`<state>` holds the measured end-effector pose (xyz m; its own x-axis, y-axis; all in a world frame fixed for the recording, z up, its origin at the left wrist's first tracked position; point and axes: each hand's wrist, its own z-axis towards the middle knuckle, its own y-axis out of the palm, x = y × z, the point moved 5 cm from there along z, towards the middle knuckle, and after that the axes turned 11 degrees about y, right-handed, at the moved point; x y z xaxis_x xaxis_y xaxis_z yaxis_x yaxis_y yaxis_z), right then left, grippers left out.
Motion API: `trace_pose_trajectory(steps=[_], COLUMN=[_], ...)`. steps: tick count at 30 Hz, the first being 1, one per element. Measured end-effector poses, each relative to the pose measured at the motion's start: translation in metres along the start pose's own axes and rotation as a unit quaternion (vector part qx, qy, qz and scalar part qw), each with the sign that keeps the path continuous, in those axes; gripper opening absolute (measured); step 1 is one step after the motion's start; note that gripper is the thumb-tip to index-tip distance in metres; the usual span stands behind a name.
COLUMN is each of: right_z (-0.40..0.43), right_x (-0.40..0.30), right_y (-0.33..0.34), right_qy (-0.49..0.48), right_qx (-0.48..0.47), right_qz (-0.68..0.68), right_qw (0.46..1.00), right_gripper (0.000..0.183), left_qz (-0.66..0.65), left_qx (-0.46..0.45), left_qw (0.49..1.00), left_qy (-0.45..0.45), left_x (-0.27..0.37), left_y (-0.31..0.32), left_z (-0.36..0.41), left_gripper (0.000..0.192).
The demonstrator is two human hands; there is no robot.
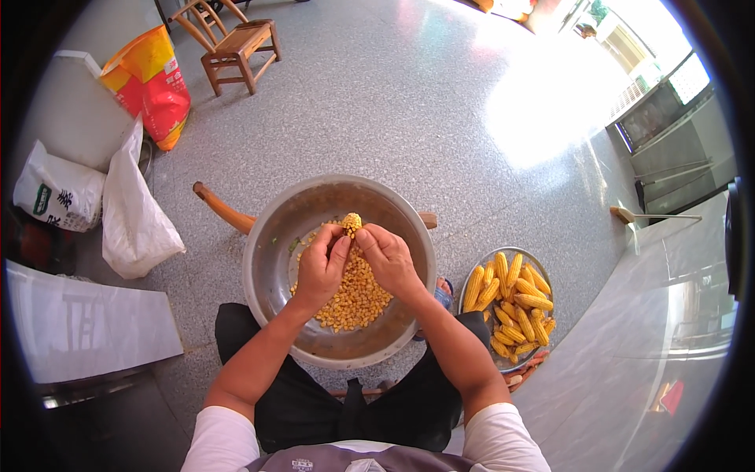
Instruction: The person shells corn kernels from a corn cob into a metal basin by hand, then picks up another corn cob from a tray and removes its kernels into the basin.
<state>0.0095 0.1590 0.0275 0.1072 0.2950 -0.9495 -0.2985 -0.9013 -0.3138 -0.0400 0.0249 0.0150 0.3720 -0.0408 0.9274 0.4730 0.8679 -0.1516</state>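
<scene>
Between my hands, over a large metal basin (268, 283), is a partly shelled corn cob (352, 222) with yellow kernels on its upper end. My left hand (323, 268) grips it from the left, thumb and finger against its lower part. My right hand (388, 259) holds it from the other side, thumb on the cob near the left thumb. Loose corn kernels (354, 298) lie heaped on the basin's bottom below the hands. A small green scrap (294, 244) lies at the basin's left. The cob's lower end is hidden by the fingers.
A round metal tray (462, 289) of corn cobs (525, 295) stands on the floor at right, reddish cobs or husks (527, 371) beside it. Curved wooden supports (227, 210) show beside the basin. White sacks (138, 218), a red-yellow bag (154, 88) and a wooden chair (239, 44) stand left.
</scene>
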Motion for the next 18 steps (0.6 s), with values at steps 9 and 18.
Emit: trace_pose_trajectory(steps=[9, 18], right_z=[0.000, -0.001], right_x=[0.019, -0.006], right_y=[0.004, -0.005], right_qy=[0.045, -0.044], right_qx=[-0.013, 0.052], right_qz=[0.122, -0.054], right_qw=[0.991, 0.996], right_gripper=[0.019, 0.021], left_qz=[-0.076, 0.018], left_qx=[0.034, -0.050], left_qw=[0.996, 0.998], left_qy=[-0.012, 0.046], left_x=[-0.001, 0.005], left_y=[-0.003, 0.008], left_z=[0.001, 0.002], left_gripper=[0.031, 0.030])
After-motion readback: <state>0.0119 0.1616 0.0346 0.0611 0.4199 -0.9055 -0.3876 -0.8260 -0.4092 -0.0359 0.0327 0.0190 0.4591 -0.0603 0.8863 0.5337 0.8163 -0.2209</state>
